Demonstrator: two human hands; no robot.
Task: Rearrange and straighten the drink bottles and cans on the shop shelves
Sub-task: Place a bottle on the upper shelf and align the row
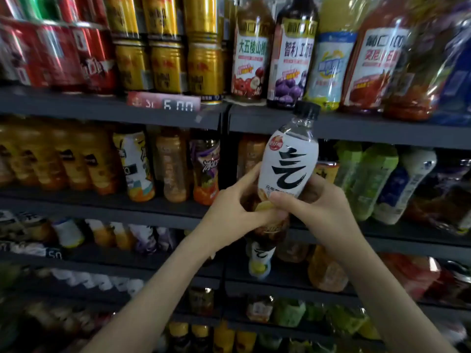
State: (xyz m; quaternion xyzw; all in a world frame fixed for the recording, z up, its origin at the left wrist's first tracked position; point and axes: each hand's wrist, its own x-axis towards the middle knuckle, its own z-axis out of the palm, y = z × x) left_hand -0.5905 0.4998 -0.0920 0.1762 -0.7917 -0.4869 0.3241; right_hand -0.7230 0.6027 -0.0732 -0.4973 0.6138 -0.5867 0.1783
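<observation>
The dark grey metal shelves (356, 128) are packed tight, so swinging your load into the middle row on the right could topple the green-labelled plastic bottles (369, 179) there. You hold the clear plastic bottle with white label and black cap (288, 161) near you, in front of that shelf, leaning slightly right. Your left hand (229, 212) and right hand (313, 207) both curl round its lower body, and so low a grip might let it tip.

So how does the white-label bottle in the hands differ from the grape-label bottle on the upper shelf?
The white-label bottle is tilted, gripped by the left hand and right hand; the grape-label bottle stands on the shelf. The white-label bottle shows clear at its neck; the grape-label bottle looks dark. Both are labelled plastic bottles.
</observation>
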